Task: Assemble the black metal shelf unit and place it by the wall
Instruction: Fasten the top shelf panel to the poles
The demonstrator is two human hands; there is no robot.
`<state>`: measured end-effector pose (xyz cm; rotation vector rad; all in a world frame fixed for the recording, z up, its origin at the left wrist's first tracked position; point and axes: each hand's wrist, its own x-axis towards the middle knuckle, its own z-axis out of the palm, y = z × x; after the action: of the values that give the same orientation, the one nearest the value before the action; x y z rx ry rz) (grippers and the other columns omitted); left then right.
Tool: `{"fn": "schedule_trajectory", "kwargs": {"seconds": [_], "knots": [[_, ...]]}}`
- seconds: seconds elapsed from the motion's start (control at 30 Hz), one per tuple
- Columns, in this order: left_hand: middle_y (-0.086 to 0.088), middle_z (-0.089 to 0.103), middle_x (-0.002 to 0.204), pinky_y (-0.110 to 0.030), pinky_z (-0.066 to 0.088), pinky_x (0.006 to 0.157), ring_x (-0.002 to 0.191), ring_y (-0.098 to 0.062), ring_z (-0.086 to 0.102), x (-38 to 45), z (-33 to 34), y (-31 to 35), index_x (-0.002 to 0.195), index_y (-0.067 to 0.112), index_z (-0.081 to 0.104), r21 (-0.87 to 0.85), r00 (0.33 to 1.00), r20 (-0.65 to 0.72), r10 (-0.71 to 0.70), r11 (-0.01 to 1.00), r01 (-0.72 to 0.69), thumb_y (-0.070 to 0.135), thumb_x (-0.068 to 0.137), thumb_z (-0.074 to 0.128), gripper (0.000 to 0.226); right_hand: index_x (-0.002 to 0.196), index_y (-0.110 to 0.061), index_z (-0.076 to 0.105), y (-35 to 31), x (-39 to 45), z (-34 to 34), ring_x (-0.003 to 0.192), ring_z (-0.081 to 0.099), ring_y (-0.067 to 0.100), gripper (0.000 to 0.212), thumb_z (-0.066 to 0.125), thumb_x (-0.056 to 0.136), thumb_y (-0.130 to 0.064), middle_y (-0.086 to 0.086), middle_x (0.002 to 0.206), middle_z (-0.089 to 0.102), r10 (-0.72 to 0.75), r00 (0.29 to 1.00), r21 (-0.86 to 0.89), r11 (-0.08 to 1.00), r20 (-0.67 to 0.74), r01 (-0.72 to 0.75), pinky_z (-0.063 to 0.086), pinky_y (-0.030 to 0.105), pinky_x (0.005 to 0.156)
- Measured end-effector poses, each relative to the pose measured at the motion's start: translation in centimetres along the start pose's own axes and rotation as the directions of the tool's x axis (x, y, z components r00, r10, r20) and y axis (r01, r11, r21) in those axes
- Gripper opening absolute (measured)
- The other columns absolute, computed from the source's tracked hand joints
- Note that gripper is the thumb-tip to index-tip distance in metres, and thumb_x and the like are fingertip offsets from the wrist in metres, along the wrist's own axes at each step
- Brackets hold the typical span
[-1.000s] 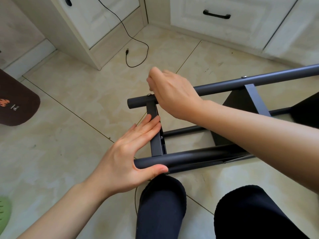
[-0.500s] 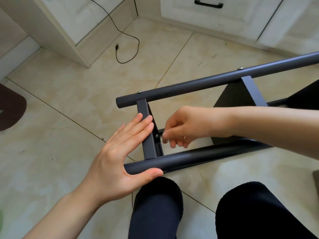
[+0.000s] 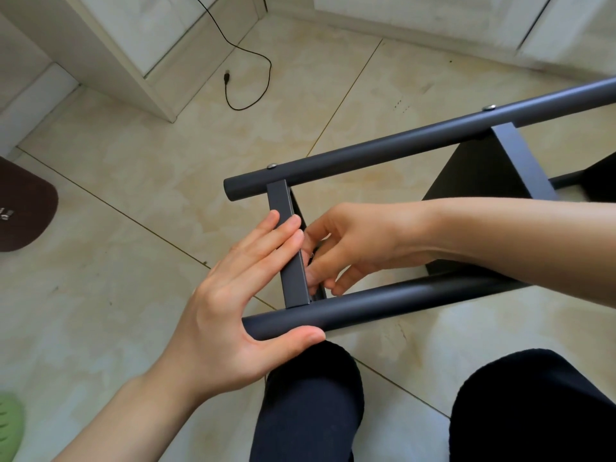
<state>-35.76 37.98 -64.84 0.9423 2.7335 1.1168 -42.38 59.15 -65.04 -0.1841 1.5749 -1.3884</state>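
— What lies on the tiled floor (image 3: 100, 295)?
— A black cable (image 3: 248, 66) curling by the white cabinet (image 3: 133, 38), a brown mat (image 3: 23, 208) at the left edge, and a green slipper (image 3: 10, 425) in the bottom corner.

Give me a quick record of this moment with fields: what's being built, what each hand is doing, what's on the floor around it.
item: black shelf frame lying on its side on the tiled floor
left hand: fingers straight against the end crossbar, thumb under the near tube
right hand: fingers curled behind the crossbar, apparently pinching a small metal part; not clear
screws: two heads visible on the far tube
nearby: black cable, brown mat, white cabinets
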Motion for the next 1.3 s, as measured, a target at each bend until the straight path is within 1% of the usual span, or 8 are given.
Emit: {"fn": "schedule_trajectory", "kwargs": {"seconds": [0.23, 0.47, 0.6, 0.73, 0.9, 1.03, 1.1, 1.3], "knots": [[-0.002, 0.042, 0.157, -0.034, 0.029, 0.121, 0.151, -0.022, 0.031, 0.0, 0.1, 0.0, 0.145, 0.007, 0.046, 0.002, 1.0, 0.0, 0.002, 1.0, -0.002, 0.051, 0.082, 0.072, 0.081, 0.092, -0.004, 0.068, -0.2, 0.1, 0.2, 0.061, 0.059, 0.008, 0.01, 0.061, 0.096, -0.009, 0.006, 0.078, 0.067, 0.064, 0.997, 0.075, 0.995, 0.046, -0.067, 0.056, 0.02, 0.066], [-0.002, 0.042, 0.157, -0.034, 0.029, 0.121, 0.151, -0.021, 0.031, 0.1, 0.1, 0.1, 0.145, 0.007, 0.046, 0.01, 1.0, 0.0, 0.0, 1.0, 0.0, 0.052, 0.082, 0.071, 0.081, 0.111, -0.003, 0.062, -0.1, 0.6, 0.7, 0.061, 0.058, 0.009, 0.015, 0.056, 0.098, -0.004, 0.007, 0.078, 0.064, 0.134, 0.985, 0.139, 0.979, 0.111, -0.149, 0.054, 0.019, 0.064], [-0.003, 0.042, 0.156, -0.034, 0.029, 0.121, 0.151, -0.022, 0.031, 0.1, 0.1, 0.1, 0.144, 0.007, 0.046, 0.009, 1.0, 0.002, -0.001, 1.0, 0.001, 0.052, 0.082, 0.071, 0.081, 0.097, -0.003, 0.063, 0.0, 0.9, 0.6, 0.057, 0.057, 0.008, 0.009, 0.054, 0.098, -0.004, 0.008, 0.079, 0.063, 0.169, 0.973, 0.173, 0.965, 0.159, -0.196, 0.054, 0.016, 0.059], [-0.002, 0.042, 0.156, -0.037, 0.03, 0.121, 0.151, -0.022, 0.031, -0.1, 0.1, 0.1, 0.144, 0.008, 0.046, 0.022, 1.0, 0.001, 0.0, 1.0, 0.0, 0.053, 0.081, 0.071, 0.082, 0.087, -0.004, 0.064, 0.3, 1.0, 0.5, 0.056, 0.061, 0.008, 0.014, 0.055, 0.097, -0.004, 0.007, 0.076, 0.065, 0.175, 0.967, 0.187, 0.96, 0.184, -0.209, 0.055, 0.017, 0.058], [-0.002, 0.042, 0.157, -0.038, 0.029, 0.121, 0.151, -0.022, 0.031, -0.1, 0.1, 0.0, 0.144, 0.008, 0.046, 0.023, 1.0, 0.0, 0.004, 1.0, -0.004, 0.053, 0.081, 0.071, 0.082, 0.091, -0.005, 0.068, 0.1, 0.6, -0.1, 0.063, 0.065, 0.009, 0.012, 0.057, 0.096, -0.007, 0.005, 0.079, 0.069, 0.176, 0.955, 0.175, 0.959, 0.239, -0.221, 0.056, 0.02, 0.064], [-0.002, 0.042, 0.156, -0.037, 0.029, 0.121, 0.151, -0.022, 0.031, 0.0, 0.1, 0.0, 0.144, 0.008, 0.046, 0.018, 1.0, -0.003, 0.005, 1.0, -0.005, 0.055, 0.082, 0.07, 0.081, 0.088, -0.01, 0.072, 0.1, 0.4, -0.4, 0.072, 0.064, 0.012, 0.012, 0.062, 0.093, -0.011, 0.004, 0.083, 0.07, 0.167, 0.963, 0.099, 0.976, 0.211, -0.191, 0.055, 0.026, 0.073], [-0.002, 0.042, 0.156, -0.036, 0.029, 0.121, 0.151, -0.022, 0.031, 0.0, 0.1, 0.0, 0.145, 0.008, 0.046, 0.018, 1.0, -0.003, 0.009, 1.0, -0.009, 0.054, 0.083, 0.07, 0.081, 0.085, -0.013, 0.072, 0.2, 0.6, -0.2, 0.075, 0.063, 0.014, 0.014, 0.062, 0.094, -0.011, 0.004, 0.084, 0.069, 0.166, 0.967, 0.083, 0.979, 0.193, -0.185, 0.055, 0.029, 0.074], [-0.003, 0.042, 0.157, -0.033, 0.028, 0.121, 0.151, -0.022, 0.031, -0.1, 0.2, -0.1, 0.145, 0.007, 0.046, 0.022, 1.0, 0.002, 0.014, 1.0, -0.014, 0.053, 0.083, 0.071, 0.081, 0.092, -0.013, 0.069, 0.4, 0.9, 0.1, 0.075, 0.066, 0.013, 0.015, 0.056, 0.098, -0.015, 0.003, 0.085, 0.068, 0.192, 0.953, 0.064, 0.975, 0.236, -0.213, 0.057, 0.029, 0.074]]}}
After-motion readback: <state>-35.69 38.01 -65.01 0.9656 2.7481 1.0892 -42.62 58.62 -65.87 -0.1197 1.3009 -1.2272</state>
